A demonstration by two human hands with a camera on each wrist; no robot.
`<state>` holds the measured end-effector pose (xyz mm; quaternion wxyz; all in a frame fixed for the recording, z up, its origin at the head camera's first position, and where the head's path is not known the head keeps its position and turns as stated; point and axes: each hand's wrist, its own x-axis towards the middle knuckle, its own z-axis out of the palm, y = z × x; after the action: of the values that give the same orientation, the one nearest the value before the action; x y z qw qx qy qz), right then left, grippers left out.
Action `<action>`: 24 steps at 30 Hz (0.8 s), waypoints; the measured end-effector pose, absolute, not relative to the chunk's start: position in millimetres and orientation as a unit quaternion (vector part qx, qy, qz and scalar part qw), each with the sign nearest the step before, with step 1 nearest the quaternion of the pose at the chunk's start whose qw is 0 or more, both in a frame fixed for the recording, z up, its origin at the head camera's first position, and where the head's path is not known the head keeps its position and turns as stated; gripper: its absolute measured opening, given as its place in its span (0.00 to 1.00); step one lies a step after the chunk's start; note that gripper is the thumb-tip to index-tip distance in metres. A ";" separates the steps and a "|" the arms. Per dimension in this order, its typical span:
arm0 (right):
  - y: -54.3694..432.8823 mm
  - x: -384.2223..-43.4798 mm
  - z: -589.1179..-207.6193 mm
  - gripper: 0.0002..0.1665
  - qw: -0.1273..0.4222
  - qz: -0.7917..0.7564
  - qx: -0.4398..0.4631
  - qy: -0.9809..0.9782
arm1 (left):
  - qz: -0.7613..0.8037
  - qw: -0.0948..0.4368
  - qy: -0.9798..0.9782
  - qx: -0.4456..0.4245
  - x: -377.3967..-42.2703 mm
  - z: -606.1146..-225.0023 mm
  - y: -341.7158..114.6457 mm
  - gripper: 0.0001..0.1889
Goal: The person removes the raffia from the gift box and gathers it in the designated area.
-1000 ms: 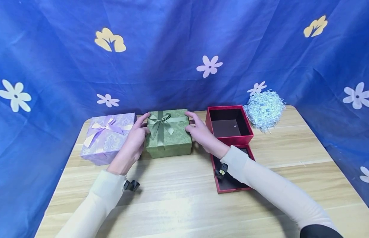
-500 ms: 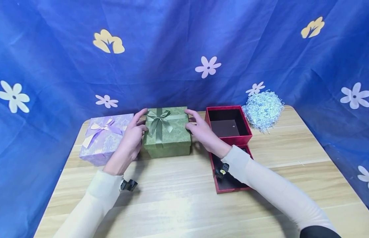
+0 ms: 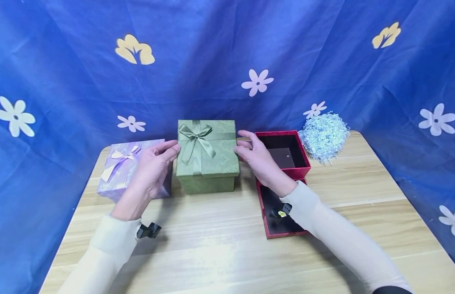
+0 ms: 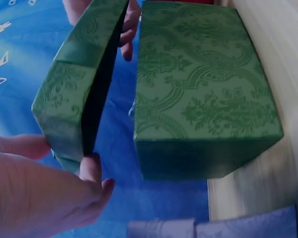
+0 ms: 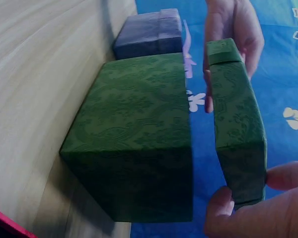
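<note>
The lid has risen clear of the box, so opening looks done; left hand and right hand pinch the lid's opposite sides; the box stands below their fingers.

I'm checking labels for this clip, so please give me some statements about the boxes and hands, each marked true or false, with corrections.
1. The green lid is up off the green box, with a gap between them. True.
2. Only the right hand holds the green lid. False: the left hand also pinches it, at the opposite side.
3. The purple box stands to the person's left of the green box. True.
4. The red box is covered. False: it is open, and a shallow red lid lies in front of it.
5. The pale blue shreds lie inside the red box. False: they are beside it, on its right.
6. A bow sits on the green lid. True.
</note>
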<state>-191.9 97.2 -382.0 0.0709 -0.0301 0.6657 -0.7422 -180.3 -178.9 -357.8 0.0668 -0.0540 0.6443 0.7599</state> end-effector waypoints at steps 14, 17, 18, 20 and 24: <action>116.9 -177.0 -374.6 0.19 0.110 -0.760 -0.026 0.640 | 0.795 0.108 0.596 -0.026 -167.3 -353.5 -198.8 0.11; 117.2 -173.2 -373.2 0.22 0.107 -0.754 -0.025 0.648 | 0.789 0.115 0.603 -0.022 -163.8 -351.0 -201.7 0.08; 117.2 -171.9 -372.9 0.22 0.105 -0.752 -0.025 0.650 | 0.786 0.115 0.608 -0.022 -162.2 -350.2 -202.5 0.08; 117.5 -169.9 -373.2 0.24 0.097 -0.745 -0.025 0.659 | 0.774 0.110 0.623 -0.019 -159.3 -349.7 -203.0 0.07; 119.8 -165.2 -373.2 0.25 0.077 -0.718 -0.032 0.691 | 0.735 0.090 0.672 -0.011 -151.8 -349.0 -204.0 0.07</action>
<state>-165.2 119.8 -373.2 0.0771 -0.0318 0.6911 -0.7180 -151.8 -204.0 -349.0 0.0900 -0.0113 0.6725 0.7346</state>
